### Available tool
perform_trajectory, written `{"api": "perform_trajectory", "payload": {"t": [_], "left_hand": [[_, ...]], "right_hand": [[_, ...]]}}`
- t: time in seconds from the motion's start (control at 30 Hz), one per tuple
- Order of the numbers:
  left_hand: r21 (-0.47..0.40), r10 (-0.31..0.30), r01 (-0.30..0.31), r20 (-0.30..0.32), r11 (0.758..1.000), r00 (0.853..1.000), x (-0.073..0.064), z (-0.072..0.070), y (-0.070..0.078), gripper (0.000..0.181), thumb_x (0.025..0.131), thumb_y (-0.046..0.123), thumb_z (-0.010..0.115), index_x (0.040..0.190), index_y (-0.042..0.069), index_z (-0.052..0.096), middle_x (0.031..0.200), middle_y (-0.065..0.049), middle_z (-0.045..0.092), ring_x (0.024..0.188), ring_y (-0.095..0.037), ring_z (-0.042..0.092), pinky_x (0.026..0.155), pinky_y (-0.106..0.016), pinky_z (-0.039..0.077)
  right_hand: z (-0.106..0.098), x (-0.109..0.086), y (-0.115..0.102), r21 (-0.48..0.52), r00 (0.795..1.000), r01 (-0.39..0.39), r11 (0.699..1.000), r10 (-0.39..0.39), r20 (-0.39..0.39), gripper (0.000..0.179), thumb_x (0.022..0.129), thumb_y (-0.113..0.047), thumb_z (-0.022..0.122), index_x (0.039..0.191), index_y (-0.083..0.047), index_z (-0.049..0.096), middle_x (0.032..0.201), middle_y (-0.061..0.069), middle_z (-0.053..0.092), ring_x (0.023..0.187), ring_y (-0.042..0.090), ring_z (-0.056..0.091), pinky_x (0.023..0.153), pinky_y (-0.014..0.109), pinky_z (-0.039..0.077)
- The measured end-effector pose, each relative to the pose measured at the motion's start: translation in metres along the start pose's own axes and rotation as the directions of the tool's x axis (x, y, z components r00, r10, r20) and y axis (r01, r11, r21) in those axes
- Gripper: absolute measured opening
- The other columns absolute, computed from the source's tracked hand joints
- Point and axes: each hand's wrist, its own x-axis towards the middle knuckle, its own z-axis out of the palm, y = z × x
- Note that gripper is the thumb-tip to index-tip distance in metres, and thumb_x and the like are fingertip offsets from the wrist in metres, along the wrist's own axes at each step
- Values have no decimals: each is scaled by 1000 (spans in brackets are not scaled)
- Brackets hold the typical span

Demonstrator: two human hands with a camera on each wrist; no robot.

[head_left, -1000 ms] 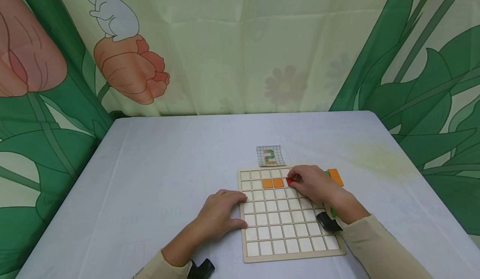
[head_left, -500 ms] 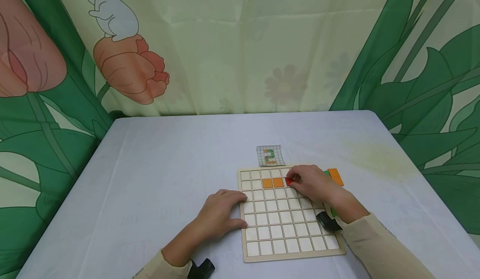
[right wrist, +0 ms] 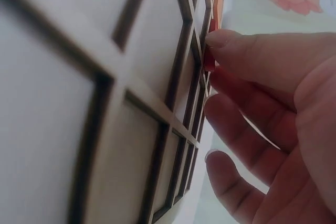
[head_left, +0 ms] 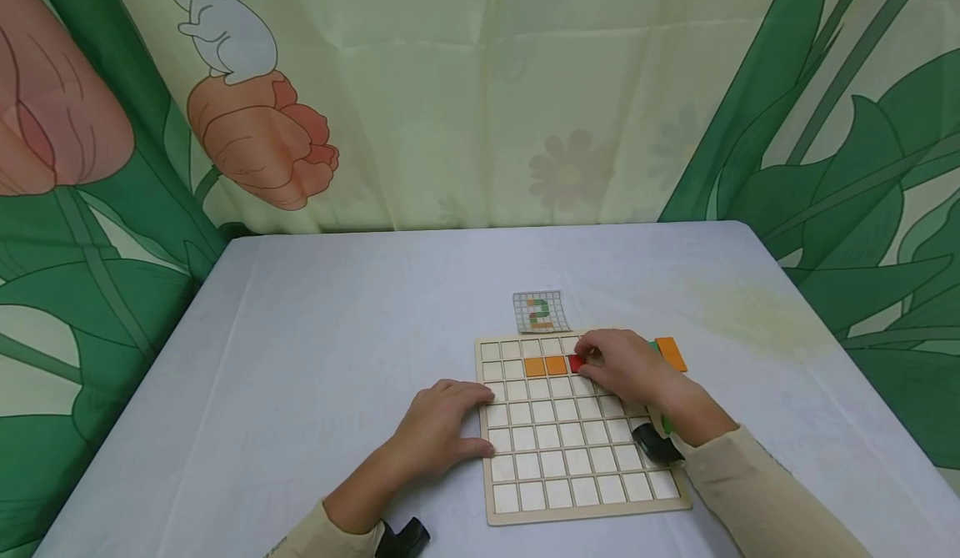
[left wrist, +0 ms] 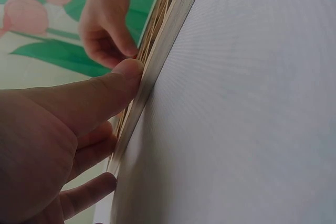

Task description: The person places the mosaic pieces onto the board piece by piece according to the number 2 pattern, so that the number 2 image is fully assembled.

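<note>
My right hand is over the upper part of a wooden grid board. Its thumb and finger pinch a small red tile, which lies at a cell just right of two orange tiles in the second row. In the right wrist view the red tile stands tilted against the grid, under the thumb. My left hand rests along the board's left edge, thumb and fingertips touching the frame. The left wrist view shows that thumb against the frame's side.
A small printed card with a coloured grid pattern lies just beyond the board. At its right, a larger orange piece and green pieces are partly hidden by my right hand and wrist. A white cloth covers the table.
The red tile has shifted slightly left, toward the orange tiles, and shows a little more. Both hands stay almost where they were.
</note>
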Motion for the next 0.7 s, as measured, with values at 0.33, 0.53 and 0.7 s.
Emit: {"api": "perform_trajectory", "payload": {"t": [0.33, 0.53, 0.7], "left_hand": [[0, 2, -2, -2, 1000, 1000, 0, 0, 0, 58, 78, 37, 86, 126, 13, 65, 130, 2, 63, 120, -22, 53, 95, -48, 44], [4, 0, 0, 3, 1000, 1000, 0, 0, 0, 58, 77, 36, 87, 126, 13, 65, 130, 2, 63, 120, -23, 54, 95, -48, 44], [6, -4, 4, 6, 1000, 1000, 1, 0, 0, 58, 77, 37, 87, 126, 14, 65, 130, 2, 63, 120, -23, 53, 95, -48, 44]], "right_hand": [[1, -1, 1, 22, 1000, -2, 1000, 2, 9, 15, 90, -15, 73, 103, -9, 70, 94, -3, 66, 83, 17, 57, 80, 40, 51], [1, -2, 3, 51, 1000, 11, 999, -12, 14, 15, 90, -13, 73, 104, -9, 71, 91, -5, 65, 82, 16, 56, 78, 38, 51], [1, -1, 5, 61, 1000, 7, 998, -8, 20, 15, 90, -14, 72, 105, -10, 70, 93, -5, 65, 83, 16, 56, 78, 39, 50]]}}
